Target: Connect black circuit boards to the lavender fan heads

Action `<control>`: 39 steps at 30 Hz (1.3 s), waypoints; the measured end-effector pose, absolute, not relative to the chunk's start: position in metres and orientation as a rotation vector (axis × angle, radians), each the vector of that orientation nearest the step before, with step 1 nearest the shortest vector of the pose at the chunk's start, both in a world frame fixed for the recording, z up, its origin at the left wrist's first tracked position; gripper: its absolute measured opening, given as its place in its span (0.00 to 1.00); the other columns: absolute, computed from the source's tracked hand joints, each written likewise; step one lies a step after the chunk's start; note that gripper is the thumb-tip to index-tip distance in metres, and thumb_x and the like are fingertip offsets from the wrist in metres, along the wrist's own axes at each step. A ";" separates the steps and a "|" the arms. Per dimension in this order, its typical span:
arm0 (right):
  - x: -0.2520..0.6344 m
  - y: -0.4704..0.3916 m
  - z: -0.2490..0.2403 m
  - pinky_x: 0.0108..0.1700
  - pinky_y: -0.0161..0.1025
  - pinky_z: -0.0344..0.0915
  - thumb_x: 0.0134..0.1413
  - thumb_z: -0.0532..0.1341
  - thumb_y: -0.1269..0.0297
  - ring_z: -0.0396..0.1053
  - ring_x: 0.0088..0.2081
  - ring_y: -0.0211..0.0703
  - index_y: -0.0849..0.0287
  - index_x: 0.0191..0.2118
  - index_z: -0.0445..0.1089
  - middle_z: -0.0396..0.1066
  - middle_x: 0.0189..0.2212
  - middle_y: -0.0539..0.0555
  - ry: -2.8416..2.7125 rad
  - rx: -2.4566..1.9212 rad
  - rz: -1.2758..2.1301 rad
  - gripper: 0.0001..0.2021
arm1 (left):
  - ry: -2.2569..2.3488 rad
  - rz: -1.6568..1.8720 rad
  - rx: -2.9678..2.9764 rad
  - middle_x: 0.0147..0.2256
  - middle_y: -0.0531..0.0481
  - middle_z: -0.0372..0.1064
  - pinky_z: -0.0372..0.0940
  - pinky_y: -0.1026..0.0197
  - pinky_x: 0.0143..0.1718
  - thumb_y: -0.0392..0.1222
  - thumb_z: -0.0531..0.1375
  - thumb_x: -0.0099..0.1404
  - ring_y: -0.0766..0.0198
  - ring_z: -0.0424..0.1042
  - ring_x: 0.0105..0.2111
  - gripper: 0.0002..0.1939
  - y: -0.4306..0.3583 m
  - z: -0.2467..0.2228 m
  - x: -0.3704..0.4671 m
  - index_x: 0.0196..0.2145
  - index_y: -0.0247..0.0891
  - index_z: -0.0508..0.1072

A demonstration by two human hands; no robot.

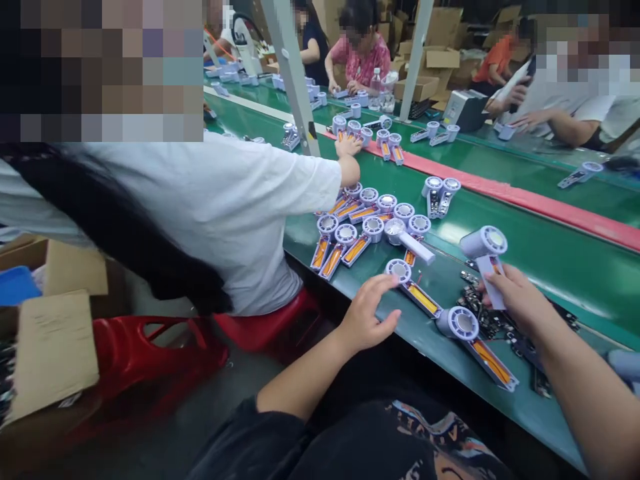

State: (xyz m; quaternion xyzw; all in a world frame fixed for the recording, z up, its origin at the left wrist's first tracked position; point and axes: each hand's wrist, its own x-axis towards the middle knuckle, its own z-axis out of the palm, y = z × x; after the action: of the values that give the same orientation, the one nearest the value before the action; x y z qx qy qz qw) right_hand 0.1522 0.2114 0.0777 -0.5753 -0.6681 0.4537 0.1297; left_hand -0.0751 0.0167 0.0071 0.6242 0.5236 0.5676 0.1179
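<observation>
My right hand (520, 297) is closed around the handle of a lavender handheld fan (484, 241), its round head tilted up above the bench. My left hand (367, 313) holds nothing; its fingers are apart and curved, with the fingertips beside the head of another fan (399, 271) whose open handle shows a yellow battery. Closer to me lies an opened fan (463, 323) with an orange battery in its handle. Beneath my right hand is a heap of small dark circuit boards (483, 310), partly covered by the hand.
Several opened fans (346, 235) lie grouped left of centre. A co-worker's arm (347, 163) reaches across to fans by the red strip (475, 177). Two fans (440, 193) stand together on the green belt (540, 247). Metal posts (295, 73) rise behind; a red stool (270, 327) is left.
</observation>
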 end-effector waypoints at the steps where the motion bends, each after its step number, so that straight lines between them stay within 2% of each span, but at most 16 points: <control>1: 0.158 0.197 0.081 0.26 0.37 0.67 0.60 0.53 0.54 0.67 0.24 0.38 0.56 0.49 0.63 0.71 0.34 0.53 -1.888 -1.624 1.335 0.16 | 1.435 1.709 1.729 0.58 0.40 0.67 0.63 0.45 0.62 0.40 0.60 0.67 0.50 0.68 0.59 0.27 0.021 0.011 -0.066 0.62 0.46 0.63; 3: 0.161 0.161 0.082 0.30 0.39 0.69 0.60 0.55 0.48 0.69 0.28 0.41 0.55 0.57 0.62 0.73 0.38 0.55 -1.771 -1.422 1.481 0.24 | 1.210 1.739 1.441 0.60 0.40 0.65 0.63 0.47 0.61 0.45 0.61 0.68 0.50 0.68 0.59 0.28 0.032 0.020 -0.047 0.63 0.46 0.61; 6: 0.151 0.106 0.075 0.36 0.43 0.69 0.56 0.60 0.43 0.69 0.32 0.43 0.55 0.63 0.61 0.74 0.42 0.56 -1.678 -1.236 1.668 0.33 | 0.897 1.720 0.984 0.63 0.41 0.60 0.64 0.47 0.60 0.56 0.65 0.63 0.49 0.67 0.60 0.39 0.050 0.036 -0.022 0.66 0.48 0.54; 8: 0.144 0.079 0.070 0.39 0.44 0.69 0.56 0.62 0.42 0.69 0.37 0.44 0.52 0.66 0.59 0.72 0.48 0.57 -1.603 -1.180 1.700 0.36 | 0.791 1.717 0.804 0.60 0.43 0.64 0.62 0.47 0.61 0.59 0.67 0.60 0.50 0.67 0.60 0.43 0.057 0.046 -0.012 0.66 0.48 0.54; 10: 0.141 0.064 0.070 0.41 0.43 0.68 0.56 0.62 0.42 0.69 0.41 0.46 0.49 0.66 0.59 0.70 0.53 0.56 -1.537 -1.122 1.756 0.35 | 0.748 1.716 0.708 0.56 0.46 0.67 0.61 0.47 0.62 0.59 0.67 0.58 0.50 0.68 0.58 0.41 0.058 0.054 -0.007 0.64 0.48 0.57; 12: 0.142 0.059 0.073 0.39 0.42 0.67 0.56 0.62 0.40 0.69 0.39 0.45 0.50 0.63 0.62 0.71 0.50 0.55 -1.486 -1.071 1.860 0.33 | 0.734 1.721 0.679 0.53 0.46 0.69 0.61 0.46 0.61 0.58 0.67 0.58 0.50 0.70 0.56 0.38 0.055 0.059 -0.004 0.62 0.46 0.60; 15: 0.143 0.058 0.079 0.35 0.41 0.65 0.55 0.62 0.36 0.67 0.33 0.43 0.54 0.52 0.68 0.71 0.38 0.53 -1.497 -0.992 1.934 0.29 | 0.759 1.761 0.754 0.53 0.46 0.68 0.65 0.48 0.58 0.58 0.68 0.58 0.52 0.72 0.52 0.38 0.044 0.063 0.001 0.61 0.46 0.62; 18: 0.143 0.055 0.082 0.32 0.39 0.63 0.57 0.60 0.35 0.65 0.29 0.40 0.56 0.41 0.69 0.68 0.30 0.50 -1.600 -0.944 1.801 0.26 | 0.832 1.815 0.892 0.53 0.46 0.69 0.70 0.53 0.51 0.58 0.67 0.60 0.56 0.73 0.47 0.36 0.033 0.068 0.009 0.61 0.48 0.62; 20: 0.144 0.053 0.082 0.31 0.39 0.61 0.59 0.57 0.34 0.63 0.27 0.39 0.56 0.38 0.69 0.66 0.27 0.49 -1.646 -0.940 1.701 0.26 | 0.918 1.848 0.963 0.52 0.47 0.69 0.70 0.55 0.49 0.57 0.67 0.62 0.57 0.72 0.46 0.34 0.027 0.071 0.014 0.61 0.48 0.62; 24: 0.150 0.050 0.081 0.30 0.39 0.61 0.59 0.57 0.34 0.61 0.26 0.37 0.56 0.38 0.67 0.66 0.27 0.48 -1.605 -0.945 1.726 0.26 | 1.003 1.839 1.025 0.52 0.47 0.69 0.70 0.56 0.48 0.57 0.66 0.63 0.58 0.71 0.46 0.33 0.024 0.073 0.021 0.61 0.49 0.62; 28: 0.157 0.051 0.080 0.30 0.38 0.60 0.56 0.61 0.35 0.63 0.28 0.38 0.55 0.42 0.67 0.67 0.31 0.49 -1.537 -0.938 1.843 0.26 | 0.931 1.813 1.052 0.51 0.47 0.69 0.69 0.58 0.48 0.57 0.66 0.63 0.59 0.71 0.45 0.33 0.027 0.069 0.022 0.61 0.48 0.62; 34: 0.165 0.051 0.071 0.29 0.37 0.58 0.55 0.62 0.35 0.62 0.27 0.36 0.55 0.39 0.67 0.66 0.29 0.48 -1.454 -0.944 1.911 0.25 | 1.009 1.769 1.011 0.51 0.47 0.70 0.70 0.57 0.48 0.58 0.66 0.63 0.58 0.72 0.46 0.35 0.024 0.067 0.032 0.63 0.48 0.60; 37: 0.170 0.053 0.065 0.29 0.38 0.60 0.56 0.62 0.36 0.63 0.28 0.38 0.55 0.46 0.67 0.68 0.31 0.49 -1.517 -0.981 1.902 0.26 | 0.984 1.740 0.987 0.53 0.44 0.69 0.69 0.55 0.51 0.59 0.66 0.63 0.57 0.72 0.48 0.38 0.022 0.062 0.037 0.64 0.46 0.58; 39: 0.176 0.055 0.063 0.33 0.39 0.64 0.53 0.66 0.39 0.66 0.33 0.40 0.54 0.52 0.66 0.70 0.38 0.52 -1.581 -0.993 1.761 0.29 | 0.962 1.702 1.028 0.58 0.41 0.66 0.67 0.52 0.57 0.59 0.66 0.63 0.53 0.71 0.54 0.41 0.021 0.058 0.035 0.66 0.45 0.55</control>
State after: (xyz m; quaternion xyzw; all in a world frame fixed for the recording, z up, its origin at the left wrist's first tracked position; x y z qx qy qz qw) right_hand 0.1758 0.0546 0.0628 -0.3711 -0.5906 0.6581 0.2835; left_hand 0.0347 0.0206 0.0582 0.4157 0.3888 0.6884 0.4496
